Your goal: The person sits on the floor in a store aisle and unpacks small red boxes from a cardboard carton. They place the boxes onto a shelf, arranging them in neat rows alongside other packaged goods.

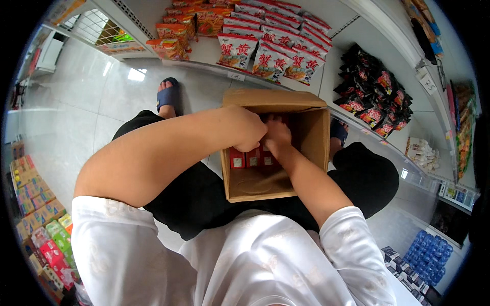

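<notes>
An open cardboard box (325,141) sits between my knees, its near flap side facing me. Several red cartons (250,160) with small white labels stand side by side inside it. My left hand (247,129) is at the box's left side, its fingers curled and partly hidden from view. Deeper in the box, my right hand (278,134) reaches down among the red cartons, close beside my left hand. The fingertips of both hands are hidden, so any grip on a carton cannot be made out.
Ahead is a low shelf (208,65) with white-and-red snack bags (273,65), orange snack bags (174,32) and black snack packets (371,91). Stacked colourful cartons (55,244) stand at left behind me. Blue bottle packs (428,254) are at lower right.
</notes>
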{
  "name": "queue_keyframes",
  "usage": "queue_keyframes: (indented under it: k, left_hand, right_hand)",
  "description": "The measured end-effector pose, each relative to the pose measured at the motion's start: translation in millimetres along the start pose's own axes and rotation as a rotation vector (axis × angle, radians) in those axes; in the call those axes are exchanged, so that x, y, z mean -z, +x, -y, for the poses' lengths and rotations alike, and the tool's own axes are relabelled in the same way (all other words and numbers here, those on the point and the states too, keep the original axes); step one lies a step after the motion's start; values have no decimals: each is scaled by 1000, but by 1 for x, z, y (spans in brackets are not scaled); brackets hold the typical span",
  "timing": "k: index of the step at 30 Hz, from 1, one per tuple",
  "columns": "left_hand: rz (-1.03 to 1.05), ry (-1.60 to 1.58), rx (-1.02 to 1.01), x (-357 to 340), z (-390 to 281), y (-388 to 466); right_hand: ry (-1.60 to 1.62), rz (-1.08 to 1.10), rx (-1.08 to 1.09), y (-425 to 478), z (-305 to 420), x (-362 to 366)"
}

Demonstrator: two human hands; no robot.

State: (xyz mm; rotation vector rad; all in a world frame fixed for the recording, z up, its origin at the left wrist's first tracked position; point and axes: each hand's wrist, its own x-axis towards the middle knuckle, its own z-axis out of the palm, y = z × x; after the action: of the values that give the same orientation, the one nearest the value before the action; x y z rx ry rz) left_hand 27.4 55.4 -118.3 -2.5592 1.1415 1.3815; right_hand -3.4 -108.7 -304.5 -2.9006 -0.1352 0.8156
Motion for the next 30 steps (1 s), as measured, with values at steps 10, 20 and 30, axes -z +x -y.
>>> queue_keyframes:
  k: [10,20,30]
  left_hand:
    - [-44,10,2,-10,4,-1]
    - [-77,-27,7,-13,12,0]
    - [-113,-27,-6,0,-3,-12]
  right_hand:
    - [197,97,66,9,-5,19]
    - [242,-35,-23,45,-40,-43]
    - [-16,325,145,26,-35,-77]
